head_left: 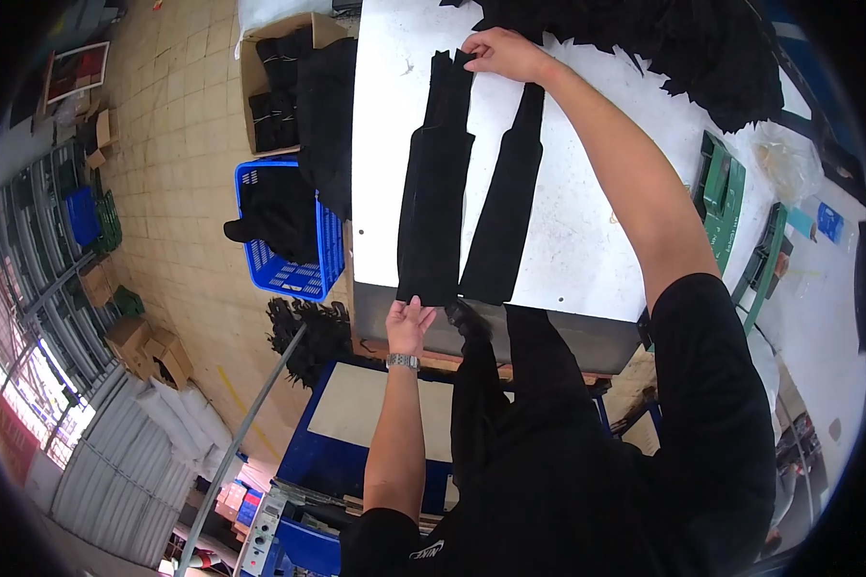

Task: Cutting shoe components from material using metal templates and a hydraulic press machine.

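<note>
Two long black fabric pieces lie on the white tabletop (pixel 587 212), both narrower at the far end. The left fabric piece (pixel 431 212) looks layered and has two narrow strips at its top. My right hand (pixel 508 56) is closed on the far tip of one strip, its arm reaching over the table's right side. At the table's near edge, my left hand (pixel 408 322) pinches the lower end of the same piece, with the thumb on top. Beside it, the right fabric piece (pixel 506 197) lies untouched, slightly slanted.
A heap of black fabric (pixel 674 48) covers the far right of the table. Green plastic holders (pixel 720 188) stand at the right edge. Left of the table are a blue basket (pixel 329 250) with black cloth and a cardboard box (pixel 303 29) of black bundles.
</note>
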A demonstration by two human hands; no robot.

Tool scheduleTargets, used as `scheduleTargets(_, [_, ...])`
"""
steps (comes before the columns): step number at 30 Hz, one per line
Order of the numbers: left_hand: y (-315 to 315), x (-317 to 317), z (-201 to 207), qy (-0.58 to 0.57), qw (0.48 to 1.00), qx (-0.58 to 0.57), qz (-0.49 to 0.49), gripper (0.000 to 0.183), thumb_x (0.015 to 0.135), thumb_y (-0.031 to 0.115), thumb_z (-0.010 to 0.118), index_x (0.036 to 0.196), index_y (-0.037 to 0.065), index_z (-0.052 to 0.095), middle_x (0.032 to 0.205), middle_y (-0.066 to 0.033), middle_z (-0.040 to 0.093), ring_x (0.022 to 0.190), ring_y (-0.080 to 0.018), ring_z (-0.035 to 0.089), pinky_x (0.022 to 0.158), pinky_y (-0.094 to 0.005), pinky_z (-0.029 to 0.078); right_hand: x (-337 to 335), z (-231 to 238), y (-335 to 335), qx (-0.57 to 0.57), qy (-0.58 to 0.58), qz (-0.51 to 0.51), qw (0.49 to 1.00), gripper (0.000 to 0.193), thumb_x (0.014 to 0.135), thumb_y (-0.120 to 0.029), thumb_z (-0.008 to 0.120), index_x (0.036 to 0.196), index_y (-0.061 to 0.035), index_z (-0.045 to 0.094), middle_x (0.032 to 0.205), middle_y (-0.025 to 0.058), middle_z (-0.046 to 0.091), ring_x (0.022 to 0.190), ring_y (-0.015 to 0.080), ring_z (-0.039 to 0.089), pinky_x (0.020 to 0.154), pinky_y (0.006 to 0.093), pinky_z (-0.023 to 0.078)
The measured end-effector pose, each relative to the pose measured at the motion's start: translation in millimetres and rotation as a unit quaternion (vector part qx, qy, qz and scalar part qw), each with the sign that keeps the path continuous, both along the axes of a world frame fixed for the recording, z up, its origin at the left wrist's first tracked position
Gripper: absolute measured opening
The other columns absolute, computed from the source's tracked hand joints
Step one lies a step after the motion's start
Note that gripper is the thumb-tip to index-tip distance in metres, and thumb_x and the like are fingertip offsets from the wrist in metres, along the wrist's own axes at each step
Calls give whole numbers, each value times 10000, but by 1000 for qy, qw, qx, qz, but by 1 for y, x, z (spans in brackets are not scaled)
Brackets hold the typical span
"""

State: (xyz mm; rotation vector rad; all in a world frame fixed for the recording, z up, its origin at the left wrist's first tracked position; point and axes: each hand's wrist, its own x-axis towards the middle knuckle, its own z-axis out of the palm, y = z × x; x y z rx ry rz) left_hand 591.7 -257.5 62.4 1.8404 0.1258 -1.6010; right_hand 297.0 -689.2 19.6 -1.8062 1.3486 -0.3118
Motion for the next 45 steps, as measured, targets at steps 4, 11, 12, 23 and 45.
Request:
scheduleTargets(4, [-7,-3,9,-12,1000,-16,-24,164,992,149,660,941,108,509,800,0,639,756,-172,702,792,-376,611,-23,1,9,0,-55,-11,998,256,902,-175,724,1108,-29,684,1010,110,730,946,207,695,887,321,535])
scheduleTargets(11, [10,15,64,20,998,-38,-53,134,992,155,662,967,113,538,784,20,656,737,-126,698,749,-334,604,-94,33,97,48,-130,-164,977,205,931,-151,695,1051,14,678,919,83,712,839,169,651,811,309,523])
scheduleTargets(12, [13,16,65,28,998,-22,-49,156,978,149,684,951,92,541,769,25,638,700,-108,670,740,-309,601,-103,34,104,101,-100,-174,974,210,930,-152,697,1056,16,683,912,74,716,838,167,655,812,307,525])
scheduleTargets(23, [18,-97,36,188,972,36,-136,220,987,118,661,1175,45,571,981,-48,705,906,-173,725,822,-316,609,-189,-1,127,18,63,-229,971,201,923,-172,714,1073,-37,711,930,88,742,835,181,687,808,303,538])
scheduleTargets(45, [44,-129,-27,147,969,33,-193,247,984,175,678,897,75,470,881,-101,724,976,-266,739,899,-342,591,-193,-1,100,29,73,-195,978,242,840,-191,776,992,-7,734,902,134,746,812,224,706,758,340,560])
